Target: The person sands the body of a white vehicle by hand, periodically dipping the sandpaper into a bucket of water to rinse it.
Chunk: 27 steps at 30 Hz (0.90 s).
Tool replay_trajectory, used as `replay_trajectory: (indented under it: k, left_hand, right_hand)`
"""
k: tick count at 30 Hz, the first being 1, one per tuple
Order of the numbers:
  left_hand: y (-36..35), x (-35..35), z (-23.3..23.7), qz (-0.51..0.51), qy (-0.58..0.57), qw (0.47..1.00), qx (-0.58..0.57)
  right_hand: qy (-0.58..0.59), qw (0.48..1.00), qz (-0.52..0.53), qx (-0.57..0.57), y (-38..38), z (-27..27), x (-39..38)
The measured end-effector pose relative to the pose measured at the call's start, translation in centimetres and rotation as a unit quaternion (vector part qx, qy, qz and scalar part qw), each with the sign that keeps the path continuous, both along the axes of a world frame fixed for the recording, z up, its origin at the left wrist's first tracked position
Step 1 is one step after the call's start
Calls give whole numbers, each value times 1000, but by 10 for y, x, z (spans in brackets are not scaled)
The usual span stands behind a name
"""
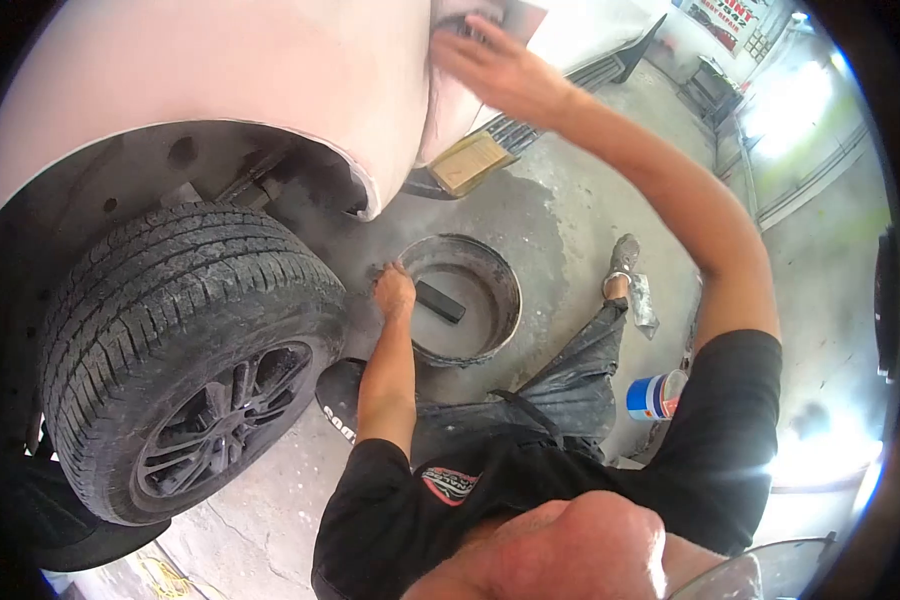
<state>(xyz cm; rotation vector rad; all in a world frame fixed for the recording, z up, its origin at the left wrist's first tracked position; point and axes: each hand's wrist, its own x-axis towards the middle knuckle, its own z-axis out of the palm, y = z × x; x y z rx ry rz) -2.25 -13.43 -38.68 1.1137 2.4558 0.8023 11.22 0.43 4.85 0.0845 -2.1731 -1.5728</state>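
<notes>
My right hand (510, 80) reaches far forward with its fingers stretched out against the pale pinkish car fender (300, 70), beside a dark opening near the panel's front edge. Low down, my left hand (395, 288) is closed at the left rim of a round, grimy basin (515, 300). Its fingertips are dark, and I cannot tell what they grip. Inside the basin lies a black rectangular block (439, 302) in greyish liquid.
A treaded tyre (190, 260) on a spoked wheel stands close at the left under the wheel arch. A yellowish box (468, 162) sits near the bumper. The floor (590, 170) has a wet patch. A blue and white can (655, 396) stands by my right arm.
</notes>
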Motion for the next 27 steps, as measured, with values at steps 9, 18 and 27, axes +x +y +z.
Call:
replay_trajectory:
  k: [9,18,27]
  left_hand:
    - [4,2,-7,-3,-19,1000,-10]
    - [3,-1,-6,5,2,1000,-13]
    - [-7,0,13,6,-28,999,-28]
  right_hand:
    - [36,998,-25,47,-7,13,0]
    - [88,994,-56,19,6,30,-14]
    - [133,980,-106,100,-24,96,-35]
